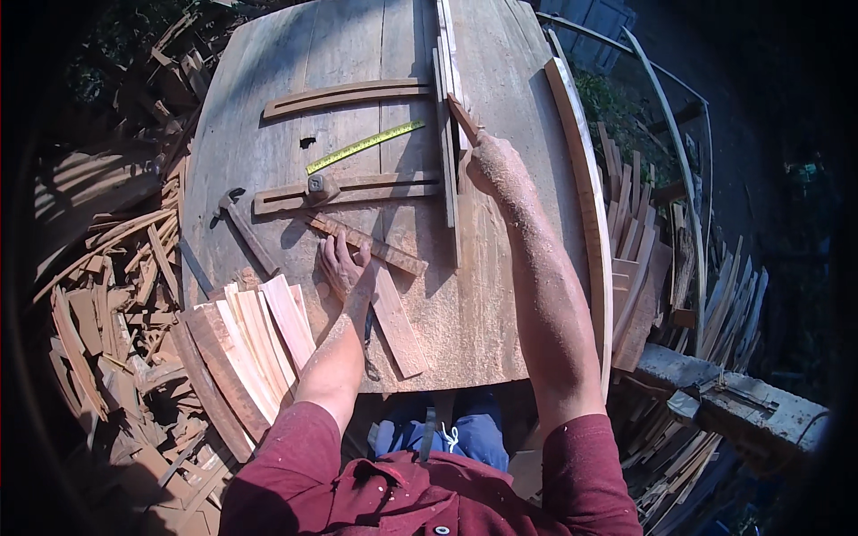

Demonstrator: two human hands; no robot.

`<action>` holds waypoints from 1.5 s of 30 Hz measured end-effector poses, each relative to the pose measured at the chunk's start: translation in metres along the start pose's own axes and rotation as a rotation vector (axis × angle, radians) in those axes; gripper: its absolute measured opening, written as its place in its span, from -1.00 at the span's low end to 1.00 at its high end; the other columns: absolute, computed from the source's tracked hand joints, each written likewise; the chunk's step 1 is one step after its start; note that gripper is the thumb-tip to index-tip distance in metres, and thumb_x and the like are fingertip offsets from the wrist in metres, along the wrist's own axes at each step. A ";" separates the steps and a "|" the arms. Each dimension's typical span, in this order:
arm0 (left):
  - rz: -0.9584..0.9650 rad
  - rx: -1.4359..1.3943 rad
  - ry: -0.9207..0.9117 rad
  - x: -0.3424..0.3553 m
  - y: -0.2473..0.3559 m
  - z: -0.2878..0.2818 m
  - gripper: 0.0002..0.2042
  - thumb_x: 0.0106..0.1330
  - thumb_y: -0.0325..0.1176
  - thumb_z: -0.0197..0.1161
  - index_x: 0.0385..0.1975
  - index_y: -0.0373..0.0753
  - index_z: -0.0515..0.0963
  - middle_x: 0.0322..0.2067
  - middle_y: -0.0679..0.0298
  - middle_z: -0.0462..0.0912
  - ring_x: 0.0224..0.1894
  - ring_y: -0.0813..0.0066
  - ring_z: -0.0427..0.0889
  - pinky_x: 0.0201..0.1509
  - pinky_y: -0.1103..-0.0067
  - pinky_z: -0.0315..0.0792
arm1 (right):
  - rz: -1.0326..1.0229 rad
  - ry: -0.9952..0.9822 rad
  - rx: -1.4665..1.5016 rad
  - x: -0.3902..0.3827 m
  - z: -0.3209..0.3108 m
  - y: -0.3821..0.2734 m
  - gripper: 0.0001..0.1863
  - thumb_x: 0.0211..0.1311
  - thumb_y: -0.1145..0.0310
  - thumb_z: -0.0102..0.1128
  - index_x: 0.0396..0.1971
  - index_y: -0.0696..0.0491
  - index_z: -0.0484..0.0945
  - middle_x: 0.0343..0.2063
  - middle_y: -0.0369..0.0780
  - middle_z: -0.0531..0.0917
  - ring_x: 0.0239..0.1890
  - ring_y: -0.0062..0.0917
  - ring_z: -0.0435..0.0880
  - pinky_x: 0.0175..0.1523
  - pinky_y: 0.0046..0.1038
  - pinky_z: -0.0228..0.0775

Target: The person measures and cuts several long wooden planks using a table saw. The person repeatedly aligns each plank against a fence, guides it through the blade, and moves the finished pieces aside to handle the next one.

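Note:
My right hand is closed round a narrow, tapered brown wooden stick. The stick slants up and left, its tip at long upright wooden strips. Sawdust coats this hand and forearm. Lower left, my left hand lies with fingers apart, fingertips against a short wooden bar. That bar sits slantwise on the table, over the upper end of a flat board. Just above it is a slotted wooden arm with a square-headed bolt. Another slotted arm lies farther away.
A yellow measuring strip and a hammer lie on the wooden table. Cut slats are stacked at its near left corner. A long plank stands along the right edge. Scrap wood heaps up at left.

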State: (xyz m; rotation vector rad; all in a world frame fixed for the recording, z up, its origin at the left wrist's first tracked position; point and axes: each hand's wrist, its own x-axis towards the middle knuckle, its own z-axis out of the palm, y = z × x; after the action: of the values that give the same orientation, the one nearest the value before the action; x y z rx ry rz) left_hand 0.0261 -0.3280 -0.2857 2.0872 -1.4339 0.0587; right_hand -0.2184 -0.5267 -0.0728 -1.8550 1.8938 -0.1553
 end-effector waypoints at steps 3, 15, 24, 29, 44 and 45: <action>-0.056 -0.012 -0.101 0.003 0.002 -0.007 -0.40 0.30 -0.06 0.32 0.28 -0.23 0.43 0.29 -0.05 0.36 0.42 -0.14 0.20 0.52 0.03 0.05 | -0.011 -0.053 -0.058 0.016 -0.015 -0.011 -0.60 0.19 0.45 0.04 0.03 0.16 0.61 -0.11 0.14 0.70 0.02 0.01 0.69 0.13 -0.05 0.54; -0.071 -0.029 -0.155 0.004 0.001 -0.009 -0.36 0.22 -0.16 0.36 0.32 -0.21 0.39 0.32 -0.04 0.32 0.44 -0.12 0.17 0.53 0.04 0.03 | -0.015 -0.095 -0.145 0.066 -0.036 -0.001 -0.63 0.17 0.44 0.07 -0.03 0.18 0.64 -0.13 0.12 0.71 -0.02 0.00 0.71 0.08 -0.10 0.56; -0.026 -0.016 -0.119 0.006 0.007 -0.012 -0.36 0.26 -0.12 0.36 0.31 -0.23 0.39 0.30 -0.07 0.35 0.42 -0.14 0.21 0.52 0.03 0.05 | 0.072 0.324 -0.138 -0.025 -0.016 0.127 -0.35 0.36 0.39 0.01 0.46 -0.17 0.21 -0.27 0.07 0.68 -0.23 -0.01 0.72 -0.14 0.01 0.55; -0.046 -0.004 -0.140 0.009 0.004 -0.014 -0.38 0.31 -0.07 0.30 0.31 -0.27 0.39 0.32 -0.08 0.33 0.43 -0.15 0.19 0.52 0.03 0.04 | 0.261 0.209 -0.325 -0.149 0.068 0.218 -0.39 0.45 0.35 0.04 0.47 -0.15 0.19 -0.27 -0.04 0.48 -0.29 -0.09 0.65 -0.22 -0.08 0.56; -0.096 -0.008 -0.199 0.016 0.009 -0.013 -0.38 0.30 -0.12 0.32 0.31 -0.24 0.37 0.31 -0.08 0.29 0.43 -0.19 0.18 0.50 0.00 0.08 | 0.046 0.299 -0.009 0.232 0.007 0.124 -0.12 0.33 -0.35 0.00 0.33 0.13 0.40 0.08 0.17 0.60 0.17 0.04 0.58 0.29 -0.08 0.35; -0.071 0.009 -0.213 0.017 0.011 -0.015 -0.37 0.30 -0.13 0.32 0.33 -0.25 0.35 0.32 -0.08 0.29 0.44 -0.17 0.17 0.50 0.01 0.08 | 0.017 0.297 -0.030 0.281 0.007 0.105 -0.07 0.30 -0.38 -0.01 0.30 0.21 0.42 0.11 0.22 0.58 0.25 0.06 0.52 0.34 -0.11 0.32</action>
State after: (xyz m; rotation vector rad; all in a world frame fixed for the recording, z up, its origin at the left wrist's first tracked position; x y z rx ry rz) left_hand 0.0287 -0.3375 -0.2622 2.2037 -1.4811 -0.1918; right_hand -0.3012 -0.7883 -0.1939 -1.9217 2.1155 -0.4195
